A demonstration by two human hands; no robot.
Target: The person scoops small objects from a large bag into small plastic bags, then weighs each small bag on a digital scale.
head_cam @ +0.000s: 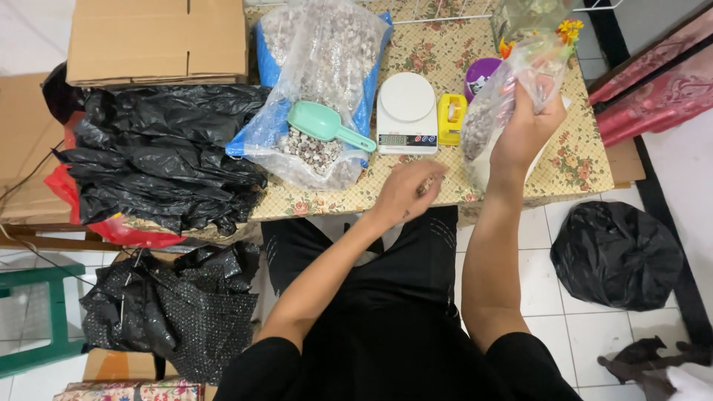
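The right hand [529, 122] is closed around the neck of a small clear bag [496, 111] filled with pale, speckled seeds, holding it up above the table [579, 160] at about one o'clock from the person's lap. The bag hangs from the fist, its bulging lower part just right of the yellow tape dispenser [451, 119].

The left hand [407, 191] sits near the table's front edge, at roughly twelve o'clock — blurred, fingers curled loosely, and whether it grips anything cannot be told. It lies just below the white kitchen scale [406, 111], not touching it.

At eleven o'clock from the left hand, a large open plastic sack [327, 52] of the same seeds slumps on the flowered tablecloth, with a mint-green scoop [327, 124] resting on the seeds, handle pointing toward the scale. A purple cup [481, 74] stands behind the tape dispenser.

Further out at ten o'clock lies a heap of black plastic bags [163, 156], and behind it a cardboard box [156, 41]. On the tiled floor at three o'clock sits another black bag [616, 256] — full and rounded.
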